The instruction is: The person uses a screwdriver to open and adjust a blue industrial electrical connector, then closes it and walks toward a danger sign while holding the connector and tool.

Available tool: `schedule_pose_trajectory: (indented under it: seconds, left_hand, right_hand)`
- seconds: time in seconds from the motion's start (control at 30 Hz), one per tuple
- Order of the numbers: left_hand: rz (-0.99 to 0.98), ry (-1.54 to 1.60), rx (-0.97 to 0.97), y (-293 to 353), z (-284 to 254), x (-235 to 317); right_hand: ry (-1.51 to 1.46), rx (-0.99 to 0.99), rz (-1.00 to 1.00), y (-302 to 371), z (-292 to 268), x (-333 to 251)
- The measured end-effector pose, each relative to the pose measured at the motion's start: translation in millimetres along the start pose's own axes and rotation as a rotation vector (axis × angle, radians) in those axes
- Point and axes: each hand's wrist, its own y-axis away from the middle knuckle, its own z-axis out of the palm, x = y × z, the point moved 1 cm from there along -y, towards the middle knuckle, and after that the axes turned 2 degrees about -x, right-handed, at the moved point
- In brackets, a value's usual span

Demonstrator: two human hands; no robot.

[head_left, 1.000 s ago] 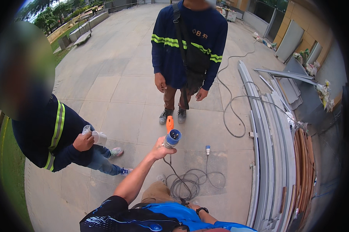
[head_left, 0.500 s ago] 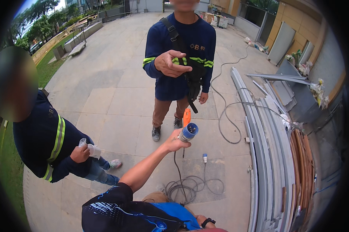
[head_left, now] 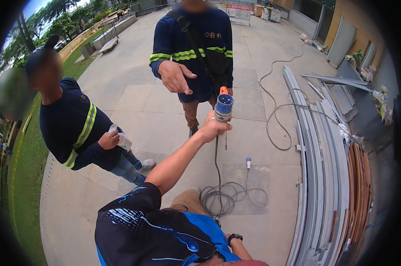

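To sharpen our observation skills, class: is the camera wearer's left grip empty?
No: the left grip is closed around a large blue-ended plug, with metal pins showing inside its blue end.

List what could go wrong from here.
The left hand grips both the blue plug and an orange-handled tool, so one might slip. The cable looped on the paving could trip someone. The blue-and-white connector lying nearby might get stepped on.
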Motion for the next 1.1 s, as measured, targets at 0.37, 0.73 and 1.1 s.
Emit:
schedule_pose_trajectory:
  seconds: [0.37, 0.73, 1.1]
  left_hand:
    - [0.060, 0.171, -0.054, -29.9, -23.0, 14.3]
    - [0.035, 0.001, -0.071, -21.8, -27.4, 9.6]
    - [0.269, -0.416, -0.404, 82.4, 14.5, -18.3]
  right_hand:
    - [-0.248, -0.171, 0.244, 20.4, -37.1, -5.8]
    - [0.052, 0.118, -0.194, 32.9, -95.4, -12.3]
    - [-0.817, 0.669, -1.342, 230.5, -301.7, -252.7]
